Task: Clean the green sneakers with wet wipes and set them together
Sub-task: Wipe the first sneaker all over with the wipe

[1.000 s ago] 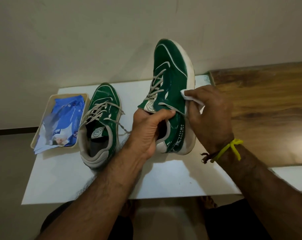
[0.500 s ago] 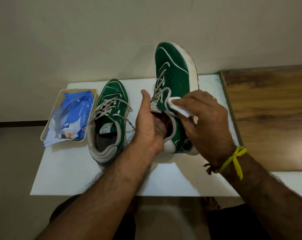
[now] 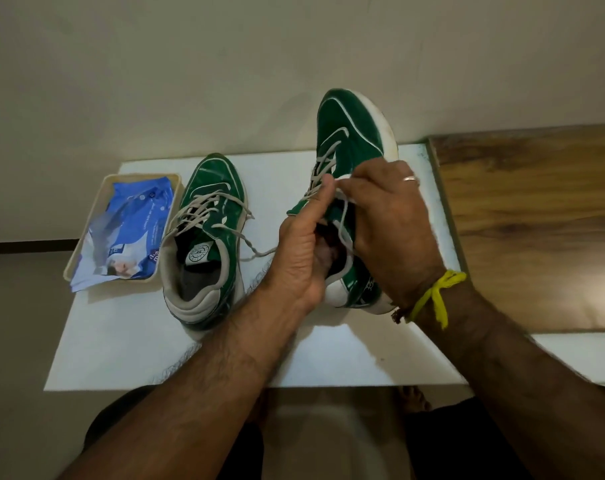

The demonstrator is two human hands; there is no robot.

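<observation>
One green sneaker with grey laces stands flat on the white table, left of centre. The second green sneaker is lifted off the table with its toe tilted up and away. My left hand holds it with the fingers tucked inside the opening and the thumb stretched up along the tongue. My right hand covers the sneaker's right side near the laces and pinches a white wet wipe, of which only a small edge shows.
A beige tray at the table's left edge holds a blue pack of wet wipes. A brown wooden surface adjoins the table on the right. A plain wall rises behind. My knees show below the front edge.
My right hand slid the wipe from the sneaker's outer sole edge across to the laces and tongue. My left thumb straightened up along the tongue. The held sneaker shifted slightly.
</observation>
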